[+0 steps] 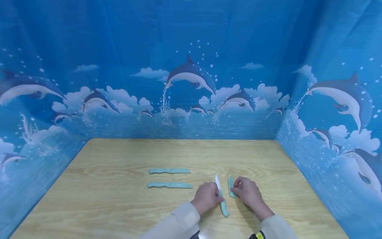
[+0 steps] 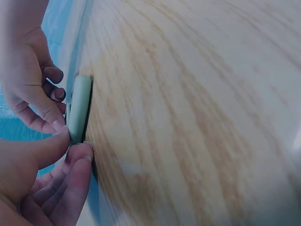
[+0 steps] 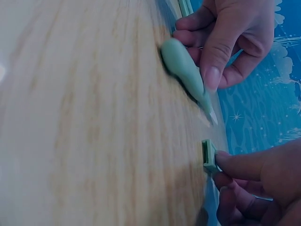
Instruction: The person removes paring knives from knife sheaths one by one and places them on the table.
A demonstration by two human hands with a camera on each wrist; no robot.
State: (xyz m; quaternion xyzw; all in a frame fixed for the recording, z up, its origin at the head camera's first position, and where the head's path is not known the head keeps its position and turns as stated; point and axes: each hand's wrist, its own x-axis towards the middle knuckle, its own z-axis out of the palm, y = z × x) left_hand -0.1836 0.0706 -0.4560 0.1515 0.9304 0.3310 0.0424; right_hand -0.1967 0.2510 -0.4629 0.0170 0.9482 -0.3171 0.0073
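A small knife with a light green handle (image 1: pixel 223 209) and a bare pale blade (image 1: pixel 217 182) lies on the table, its tip pointing away from me. My left hand (image 1: pixel 206 196) pinches the handle near the blade between thumb and fingers. To its right, my right hand (image 1: pixel 248 192) pinches a matching green sheath (image 1: pixel 230 182), apart from the knife. The right wrist view shows the hollow open end of the sheath (image 3: pixel 207 157). In the left wrist view the knife's handle (image 2: pixel 82 106) stretches from the left fingertips.
Two green sheathed knives, a farther one (image 1: pixel 169 170) and a nearer one (image 1: pixel 170 185), lie crosswise to the left of my hands. The wood-grain table (image 1: pixel 104 199) is bordered by blue dolphin-print curtains (image 1: pixel 185 122) at the back and sides.
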